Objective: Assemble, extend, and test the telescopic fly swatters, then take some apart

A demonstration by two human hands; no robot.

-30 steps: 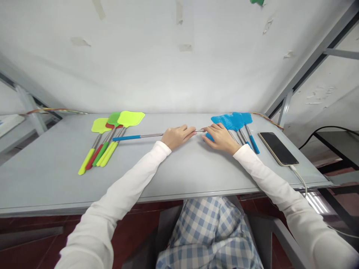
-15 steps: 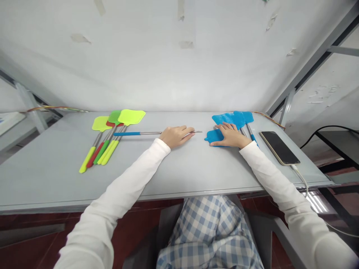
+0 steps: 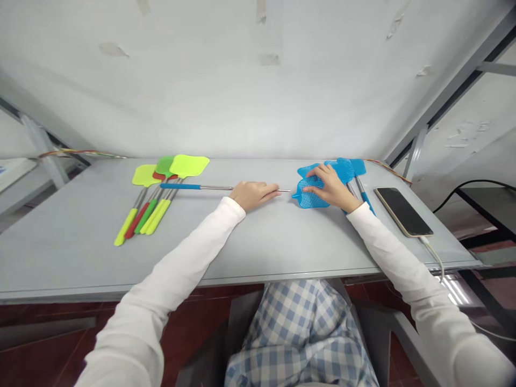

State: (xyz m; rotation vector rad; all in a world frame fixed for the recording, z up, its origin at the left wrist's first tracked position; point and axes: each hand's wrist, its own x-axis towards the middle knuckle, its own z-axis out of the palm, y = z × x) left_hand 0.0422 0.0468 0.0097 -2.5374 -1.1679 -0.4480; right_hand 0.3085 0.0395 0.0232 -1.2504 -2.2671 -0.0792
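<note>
My left hand (image 3: 253, 195) is closed around a thin metal fly swatter handle (image 3: 181, 186) with a blue grip. The grip points left across other swatters, and the rod's bare tip sticks out on the right of my fingers. Facing that tip is the narrow socket of a detached blue mesh fly swatter head (image 3: 310, 201). My right hand (image 3: 336, 188) has curled fingers and thumb on this head, gripping it at its right side; part of it is hidden by the hand. Behind my right hand lie more blue fly swatters (image 3: 357, 167), partly overlapping.
Yellow, green and red fly swatters (image 3: 189, 166) lie fanned at the left of the grey table (image 3: 250, 247). A phone (image 3: 403, 212) with a white cable (image 3: 434, 252) lies at the right. A white wall (image 3: 226, 97) rises behind, and thin wires run along both back corners.
My right hand has gone from lying spread over the blue swatter head to curled fingers gripping it, and the mesh shows more. My left hand and the handle stay almost still.
</note>
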